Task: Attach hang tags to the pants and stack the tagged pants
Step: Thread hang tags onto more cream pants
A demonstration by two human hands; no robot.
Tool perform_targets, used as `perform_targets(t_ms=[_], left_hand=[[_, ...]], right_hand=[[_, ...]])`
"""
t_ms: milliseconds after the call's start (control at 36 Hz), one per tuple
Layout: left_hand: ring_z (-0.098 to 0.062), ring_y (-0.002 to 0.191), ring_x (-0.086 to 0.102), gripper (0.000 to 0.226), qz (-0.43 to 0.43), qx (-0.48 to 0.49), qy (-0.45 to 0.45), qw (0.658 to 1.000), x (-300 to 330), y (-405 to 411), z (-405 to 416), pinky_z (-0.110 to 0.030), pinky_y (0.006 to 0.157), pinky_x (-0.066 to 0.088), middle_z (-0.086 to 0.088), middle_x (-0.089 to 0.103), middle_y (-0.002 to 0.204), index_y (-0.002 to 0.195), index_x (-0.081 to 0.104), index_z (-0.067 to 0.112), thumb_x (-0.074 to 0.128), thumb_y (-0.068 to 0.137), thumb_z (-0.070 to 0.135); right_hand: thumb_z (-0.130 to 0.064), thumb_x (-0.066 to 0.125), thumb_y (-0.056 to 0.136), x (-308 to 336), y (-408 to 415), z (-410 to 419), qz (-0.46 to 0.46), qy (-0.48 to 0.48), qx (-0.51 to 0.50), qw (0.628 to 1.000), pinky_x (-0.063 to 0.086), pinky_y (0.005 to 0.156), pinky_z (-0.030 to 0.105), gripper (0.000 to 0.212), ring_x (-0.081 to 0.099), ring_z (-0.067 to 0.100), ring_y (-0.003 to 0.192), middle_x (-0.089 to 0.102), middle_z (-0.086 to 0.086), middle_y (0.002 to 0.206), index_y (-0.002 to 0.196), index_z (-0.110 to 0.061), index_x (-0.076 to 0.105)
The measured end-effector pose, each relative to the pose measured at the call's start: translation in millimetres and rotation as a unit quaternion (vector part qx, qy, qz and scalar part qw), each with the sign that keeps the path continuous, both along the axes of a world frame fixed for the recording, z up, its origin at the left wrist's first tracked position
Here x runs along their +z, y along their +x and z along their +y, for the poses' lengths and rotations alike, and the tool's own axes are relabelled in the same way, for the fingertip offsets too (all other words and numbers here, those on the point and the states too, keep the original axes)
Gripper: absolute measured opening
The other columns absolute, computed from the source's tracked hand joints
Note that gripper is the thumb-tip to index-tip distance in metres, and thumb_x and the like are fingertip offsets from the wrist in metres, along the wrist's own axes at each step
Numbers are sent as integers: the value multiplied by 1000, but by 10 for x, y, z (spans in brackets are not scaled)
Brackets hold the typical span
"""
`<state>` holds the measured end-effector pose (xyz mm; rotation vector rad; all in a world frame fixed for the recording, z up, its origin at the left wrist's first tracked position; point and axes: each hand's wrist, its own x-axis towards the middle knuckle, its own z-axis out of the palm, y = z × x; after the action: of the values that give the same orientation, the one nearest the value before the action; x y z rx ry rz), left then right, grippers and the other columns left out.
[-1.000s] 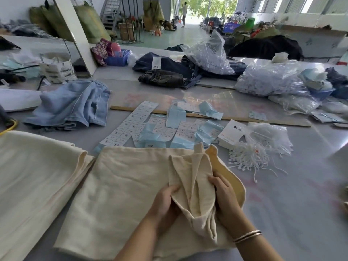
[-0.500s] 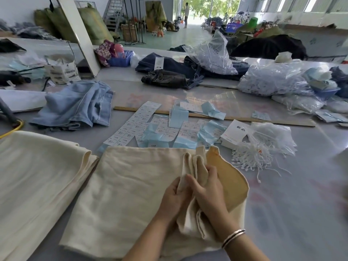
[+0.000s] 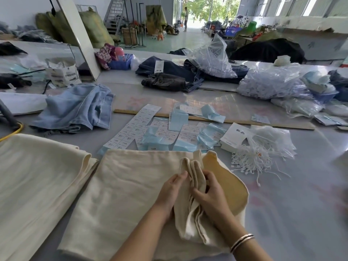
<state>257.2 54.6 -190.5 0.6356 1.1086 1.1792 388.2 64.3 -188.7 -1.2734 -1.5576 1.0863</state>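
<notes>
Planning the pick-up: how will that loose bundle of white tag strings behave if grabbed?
The white tag strings look thin and tangled, so probably floppy and light. Loose ends trail across the table, so some would likely snag or drop out.

Beyond the fingers, far side of table:
- Light blue jeans (image 3: 75, 108), crumpled, ahead and to the left.
- Dark jeans (image 3: 163, 81), bundled, well ahead.
- Wooden ruler (image 3: 244, 121), long, lying crosswise ahead.
- Clear plastic bags (image 3: 212, 57), filled with small white pieces, ahead and right.
- Blue basket (image 3: 120, 63), beside a pink bottle (image 3: 119, 53), far ahead, left.
- Yellow cable (image 3: 13, 131), far left.
- Green sacks (image 3: 94, 27), against the back wall.
</notes>
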Motion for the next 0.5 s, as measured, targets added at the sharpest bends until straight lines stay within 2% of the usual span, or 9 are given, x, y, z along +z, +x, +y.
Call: perform_targets(t_ms=[139, 250, 333, 361, 444, 500], left_hand=[[-31, 98, 68, 34, 50, 13, -17, 999, -17, -12, 67, -42, 91, 53, -15, 73, 101, 105, 71, 8, 59, 91, 36], [-33, 90, 70, 48, 122, 10, -23, 992, 25, -33, 141, -45, 83, 55, -15, 74, 91, 97, 72, 5, 70, 80, 50], [-25, 82, 72, 42, 143, -9, -17, 990, 19, -68, 158, -36, 71, 58, -10, 75, 87, 94, 72, 8, 70, 81, 48], [-22, 80, 71, 36, 150, -10, -12, 989, 5, -83, 148, -32, 68, 56, -9, 75, 88, 94, 72, 9, 68, 84, 44], [-27, 85, 67, 27, 151, 5, -11, 988, -64, -129, 100, -37, 78, 53, -16, 72, 95, 97, 71, 6, 60, 92, 30], [-28, 84, 69, 24, 121, 14, -15, 992, -83, -147, 67, -38, 77, 54, -16, 73, 93, 91, 73, 7, 57, 93, 24]], right_hand=[[-5, 66, 80, 14, -17, 10, -9, 11, -18, 1000, 50, 76, 18, 39, 62, -2, 86, 66, -8, 98, 109, -29, 54], [-3, 64, 79, 0, 0, 11, 6, 0, -11, 1000, 52, 74, 19, 39, 63, 0, 85, 67, -7, 95, 105, -31, 56], [-1, 62, 79, -17, 40, 25, 40, -26, -13, 999, 51, 68, 19, 35, 64, 6, 81, 68, -3, 90, 103, -27, 59], [-2, 62, 79, -20, 57, 29, 59, -40, -12, 997, 52, 67, 21, 33, 66, 9, 81, 69, -1, 89, 102, -26, 60], [-12, 62, 72, 1, 104, 46, 115, -88, -4, 989, 57, 68, 32, 28, 68, 20, 81, 70, 5, 88, 95, -28, 64], [-16, 63, 67, 26, 137, 64, 139, -112, 0, 984, 57, 70, 39, 27, 69, 25, 79, 70, 10, 88, 89, -32, 66]])
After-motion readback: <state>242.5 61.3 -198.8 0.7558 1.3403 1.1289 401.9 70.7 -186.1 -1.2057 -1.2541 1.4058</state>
